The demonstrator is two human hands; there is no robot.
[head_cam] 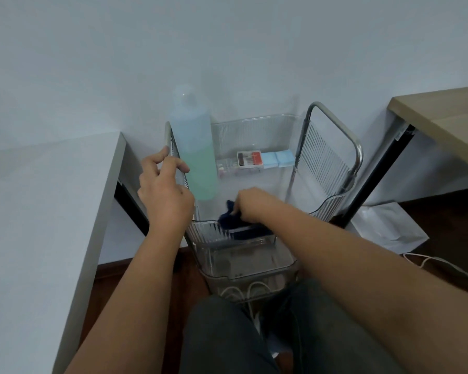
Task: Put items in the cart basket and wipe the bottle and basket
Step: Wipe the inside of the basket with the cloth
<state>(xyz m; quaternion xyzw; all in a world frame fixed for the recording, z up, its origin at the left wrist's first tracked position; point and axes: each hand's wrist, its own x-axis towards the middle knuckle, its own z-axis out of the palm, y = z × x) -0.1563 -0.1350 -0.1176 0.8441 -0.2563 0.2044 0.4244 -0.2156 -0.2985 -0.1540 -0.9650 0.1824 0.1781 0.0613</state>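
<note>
A clear plastic cart basket [257, 128] sits in a chrome frame between two desks. A tall translucent bottle [197, 147], half full of green liquid, stands upright in the basket's left side. My left hand [165, 190] rests on the basket's left rim beside the bottle, fingers curled over the edge. My right hand [254, 205] presses a dark blue cloth [235, 224] against the basket's near inner wall. At the far end lie a red and white box [249, 159] and two light blue packs [277, 159].
A white desk [38, 211] stands at the left and a wooden desk [443, 122] at the right. A white paper bag [387, 228] and white cables [443, 265] lie on the dark floor at the right. A lower clear basket [254, 271] sits beneath.
</note>
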